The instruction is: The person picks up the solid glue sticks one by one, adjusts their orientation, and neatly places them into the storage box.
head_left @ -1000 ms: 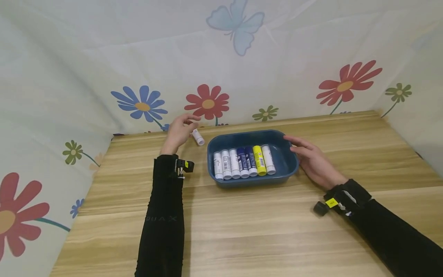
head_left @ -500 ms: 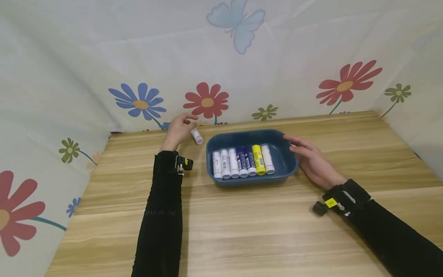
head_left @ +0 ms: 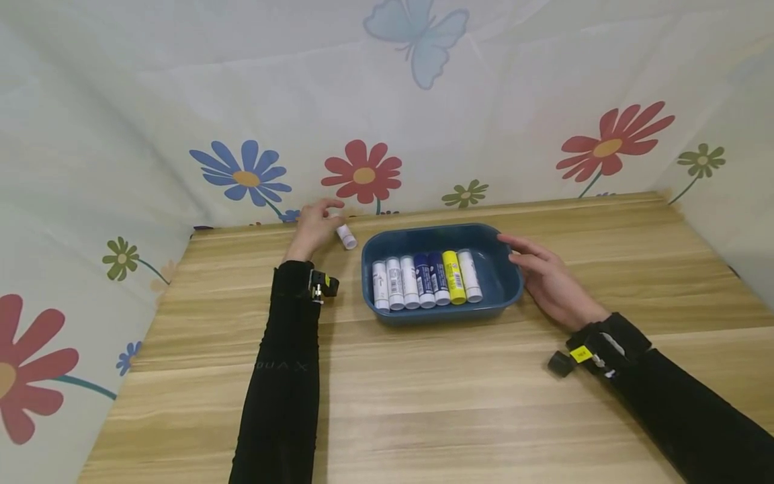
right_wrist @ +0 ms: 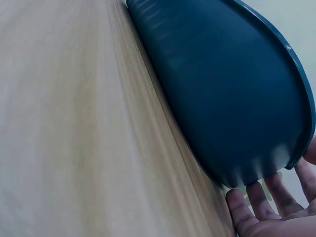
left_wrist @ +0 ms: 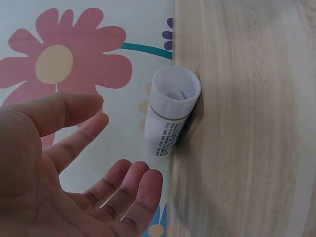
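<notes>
A white glue stick lies on the table near the back wall, its round end towards me. Beside it, my left hand has its fingers loosely bent; the left wrist view shows a gap between the fingertips and the glue stick. A dark blue plastic bin stands to the right. Inside lies a row of several glue sticks: white ones, dark blue ones and a yellow one. My right hand rests against the bin's right end, fingertips touching its outer wall.
The wood-grain table extends in front of the bin and to both sides. A white cloth wall printed with flowers and a butterfly closes off the back and sides. Inside the bin, bare floor shows at the right end.
The view has shifted slightly. My left hand keeps close to the loose glue stick with little movement, and my right hand stays at the bin's end.
</notes>
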### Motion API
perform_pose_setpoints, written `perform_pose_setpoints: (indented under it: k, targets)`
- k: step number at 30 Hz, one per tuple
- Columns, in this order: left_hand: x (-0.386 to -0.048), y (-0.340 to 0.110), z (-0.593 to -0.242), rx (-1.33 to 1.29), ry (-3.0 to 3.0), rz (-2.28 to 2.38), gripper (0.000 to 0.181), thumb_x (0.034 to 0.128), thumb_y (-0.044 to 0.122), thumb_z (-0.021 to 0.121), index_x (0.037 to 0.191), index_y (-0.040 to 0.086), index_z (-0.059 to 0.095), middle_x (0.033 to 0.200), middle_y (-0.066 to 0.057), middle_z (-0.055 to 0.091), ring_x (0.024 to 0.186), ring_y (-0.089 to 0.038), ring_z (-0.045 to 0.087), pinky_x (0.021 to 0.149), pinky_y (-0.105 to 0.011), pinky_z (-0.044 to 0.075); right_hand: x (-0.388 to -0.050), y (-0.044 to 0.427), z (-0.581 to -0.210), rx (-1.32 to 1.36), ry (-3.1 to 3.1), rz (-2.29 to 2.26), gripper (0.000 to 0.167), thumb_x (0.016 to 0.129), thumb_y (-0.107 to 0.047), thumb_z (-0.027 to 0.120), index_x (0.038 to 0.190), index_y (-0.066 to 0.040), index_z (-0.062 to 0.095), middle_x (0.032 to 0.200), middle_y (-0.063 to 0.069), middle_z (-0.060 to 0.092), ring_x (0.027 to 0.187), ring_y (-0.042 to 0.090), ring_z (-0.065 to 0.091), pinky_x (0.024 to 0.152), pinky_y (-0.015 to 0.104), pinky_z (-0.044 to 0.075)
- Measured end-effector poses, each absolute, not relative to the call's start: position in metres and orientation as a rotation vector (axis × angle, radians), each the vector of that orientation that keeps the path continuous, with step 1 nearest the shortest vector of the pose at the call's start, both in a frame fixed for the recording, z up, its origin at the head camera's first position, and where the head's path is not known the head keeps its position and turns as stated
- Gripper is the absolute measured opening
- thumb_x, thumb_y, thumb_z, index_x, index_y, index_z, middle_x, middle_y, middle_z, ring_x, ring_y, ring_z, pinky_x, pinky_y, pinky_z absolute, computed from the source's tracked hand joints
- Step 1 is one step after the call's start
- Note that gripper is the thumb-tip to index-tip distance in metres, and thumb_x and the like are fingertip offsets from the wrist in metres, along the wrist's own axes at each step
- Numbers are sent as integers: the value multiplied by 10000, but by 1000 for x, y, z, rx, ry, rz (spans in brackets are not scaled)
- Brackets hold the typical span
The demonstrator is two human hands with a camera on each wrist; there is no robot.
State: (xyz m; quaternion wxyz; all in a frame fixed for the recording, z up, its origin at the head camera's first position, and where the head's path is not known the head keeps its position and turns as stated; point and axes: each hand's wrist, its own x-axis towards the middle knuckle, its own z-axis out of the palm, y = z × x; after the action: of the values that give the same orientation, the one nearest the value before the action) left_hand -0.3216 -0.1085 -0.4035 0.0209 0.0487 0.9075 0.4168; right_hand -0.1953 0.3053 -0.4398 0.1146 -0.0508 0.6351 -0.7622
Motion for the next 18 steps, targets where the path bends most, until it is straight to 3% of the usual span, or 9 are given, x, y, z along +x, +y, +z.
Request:
perform_pose_setpoints:
  k: [12, 18]
  targets:
    - [-322, -106, -413, 49, 2810, 1259, 455, 994, 185, 610, 1438, 89, 584, 1518, -329, 277, 1318, -435, 382, 1143, -538, 340, -195, 305, -440, -152, 1863, -2226, 504, 1103, -178, 524, 1585, -75, 419, 1661, 39, 261, 1473, 215, 264, 1053, 165, 413]
    - [-324, -104, -419, 36, 2816, 1244, 455, 975, 181, 625, 1420, 89, 604, 1475, -311, 324, 1298, -410, 386, 1121, -512, 356, -195, 306, -440, -158, 1872, -2221, 504, 1102, -180, 524, 1584, -74, 420, 1661, 39, 261, 1468, 219, 261, 1052, 161, 408]
